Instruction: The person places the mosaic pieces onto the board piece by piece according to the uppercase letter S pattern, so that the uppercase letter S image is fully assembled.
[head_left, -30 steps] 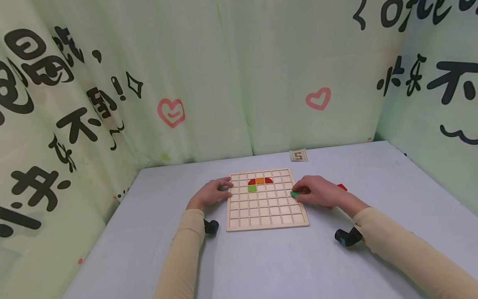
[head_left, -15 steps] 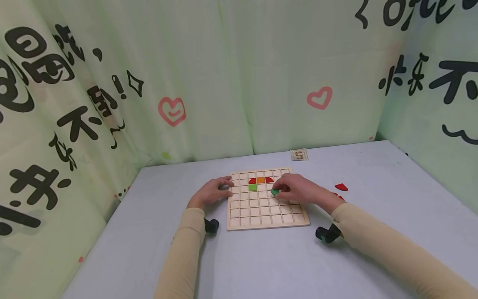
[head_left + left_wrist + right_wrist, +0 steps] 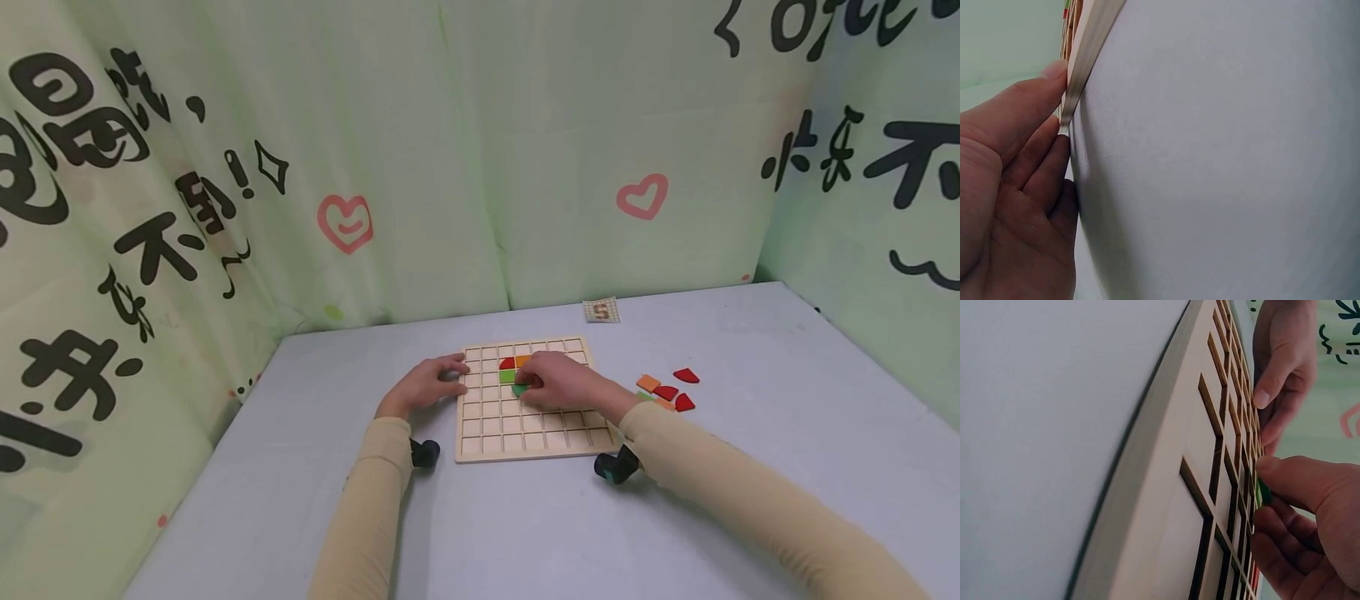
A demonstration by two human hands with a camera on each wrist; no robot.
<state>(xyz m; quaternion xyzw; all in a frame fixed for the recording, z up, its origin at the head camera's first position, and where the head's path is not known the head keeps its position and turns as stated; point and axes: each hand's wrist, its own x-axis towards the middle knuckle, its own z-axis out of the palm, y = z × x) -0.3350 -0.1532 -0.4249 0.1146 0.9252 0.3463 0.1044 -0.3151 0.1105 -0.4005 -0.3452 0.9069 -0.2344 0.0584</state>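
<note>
A square wooden grid board [image 3: 501, 450] lies on the table in the head view. My left hand [image 3: 427, 385] rests at its left edge; in the left wrist view the thumb [image 3: 1038, 94] and fairly straight fingers touch the rim. My right hand [image 3: 561, 382] is over the board and pinches a dark green piece [image 3: 519, 389] between thumb and fingers, just below a light green square [image 3: 507, 377] set in the grid. Above that square sit a red rounded piece [image 3: 507, 363] and an orange square [image 3: 522, 361]. The right hand hides the cells to their right.
Loose red [image 3: 686, 376], orange [image 3: 648, 382] and green pieces lie on the table right of the board, partly behind the right sleeve [image 3: 720, 454]. A small patterned card [image 3: 602, 311] lies near the back edge. A printed curtain [image 3: 480, 167] hangs behind the table.
My right hand has carried the dark green piece leftward from the board's right edge to beneath the light green square. More loose pieces show on the right. The left hand has stayed put.
</note>
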